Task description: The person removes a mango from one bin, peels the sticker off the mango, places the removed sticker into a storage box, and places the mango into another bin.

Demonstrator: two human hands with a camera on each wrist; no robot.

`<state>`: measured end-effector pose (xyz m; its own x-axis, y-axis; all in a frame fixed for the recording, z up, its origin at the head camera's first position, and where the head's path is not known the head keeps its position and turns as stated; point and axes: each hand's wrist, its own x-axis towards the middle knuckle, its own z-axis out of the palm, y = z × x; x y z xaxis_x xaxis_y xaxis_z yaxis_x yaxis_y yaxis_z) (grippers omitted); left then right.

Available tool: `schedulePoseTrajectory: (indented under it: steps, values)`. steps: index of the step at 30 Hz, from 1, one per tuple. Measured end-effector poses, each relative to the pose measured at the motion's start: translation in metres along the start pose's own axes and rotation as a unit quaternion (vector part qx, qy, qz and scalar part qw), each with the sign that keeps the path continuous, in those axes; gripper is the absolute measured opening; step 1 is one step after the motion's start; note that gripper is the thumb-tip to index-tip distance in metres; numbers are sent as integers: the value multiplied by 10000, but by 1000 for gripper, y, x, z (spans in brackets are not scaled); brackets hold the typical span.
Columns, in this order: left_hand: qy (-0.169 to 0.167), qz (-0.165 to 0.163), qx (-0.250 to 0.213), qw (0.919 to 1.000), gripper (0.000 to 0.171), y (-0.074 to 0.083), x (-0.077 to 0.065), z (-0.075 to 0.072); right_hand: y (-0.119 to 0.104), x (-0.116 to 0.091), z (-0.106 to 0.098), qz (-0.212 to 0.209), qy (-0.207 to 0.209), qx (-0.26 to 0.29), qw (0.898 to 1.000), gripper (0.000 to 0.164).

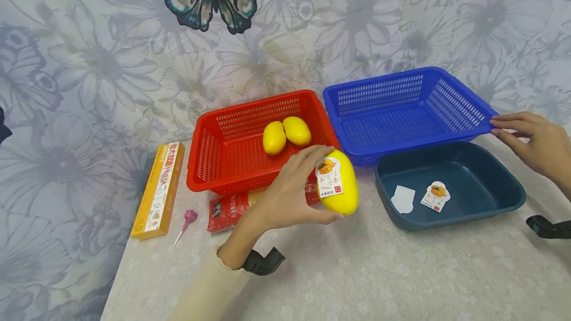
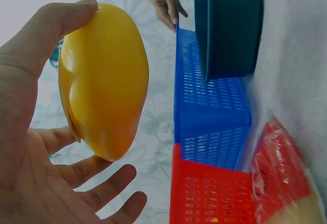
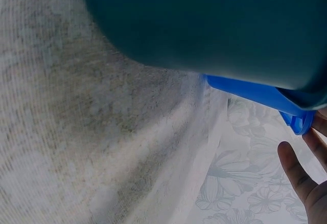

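Note:
A yellow mango [image 1: 349, 187] with a white label [image 1: 329, 178] is gripped in my left hand [image 1: 290, 194], held up in front of the red basket [image 1: 218, 165]. In the left wrist view, thumb and fingertips press the mango [image 2: 107, 81] at opposite ends, the other fingers spread. Two more mangoes [image 1: 274, 137] lie side by side in the red basket. My right hand [image 1: 533, 140] touches the right corner of the blue basket [image 1: 370, 147]. Its fingers are fairly straight at the rim, and the right wrist view shows the thumb [image 3: 291, 160] apart from it.
A dark teal tub [image 1: 450, 219] in front of the blue basket contains two small cards [image 1: 403, 199]. The red-and-clear pasta packet [image 1: 227, 212] lies before the red basket. Left of it are a lollipop [image 1: 189, 216] and a yellow pasta box [image 1: 158, 189]. A patterned wall backs the table.

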<state>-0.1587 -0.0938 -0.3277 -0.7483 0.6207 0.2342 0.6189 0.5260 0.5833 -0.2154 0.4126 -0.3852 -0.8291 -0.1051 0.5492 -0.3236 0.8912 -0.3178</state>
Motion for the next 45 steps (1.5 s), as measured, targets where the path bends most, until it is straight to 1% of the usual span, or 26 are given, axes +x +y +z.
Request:
schedulePoseTrajectory:
  steps: [4, 9, 12, 18, 23, 27, 30, 34, 37, 42, 45]
  values:
    - [3, -101, 24, 9999, 105, -2, -12, 1, 1, 0, 0, -152, 154, 59, 9997, 21]
    - [-57, -339, 56, 9994, 107, -3, -27, 5, 2, -2, 1, -72, 166, 112, 9998, 23]
    - [-71, -414, 92, 9991, 109, -4, -35, 7, 1, -1, 1, -20, 181, 168, 9997, 22]
    - [-5, -415, 172, 9990, 108, -8, -43, 12, 0, 2, 1, 77, 186, 278, 9994, 21]
    - [-68, -487, 129, 9987, 108, -11, -50, 16, 1, 1, 3, 155, 106, 223, 9996, 22]
    - [-144, -555, 79, 9983, 108, -15, -56, 22, 1, 2, 5, 35, 274, 361, 9990, 21]
    - [-137, -578, 105, 9982, 108, -19, -63, 27, -1, 4, 5, -72, 397, 521, 9978, 20]
    - [-119, -615, 161, 9979, 110, -24, -75, 33, -3, 7, 6, -47, 322, 497, 9982, 22]
    - [-157, -663, 161, 9975, 110, -27, -82, 37, -2, 8, 6, -117, 374, 601, 9974, 21]
    - [-272, -789, 102, 9965, 108, -30, -90, 43, -1, 9, 8, -353, 577, 922, 9934, 19]
    - [-321, -766, 171, 9964, 108, -32, -93, 44, -1, 9, 9, -313, 510, 849, 9946, 19]
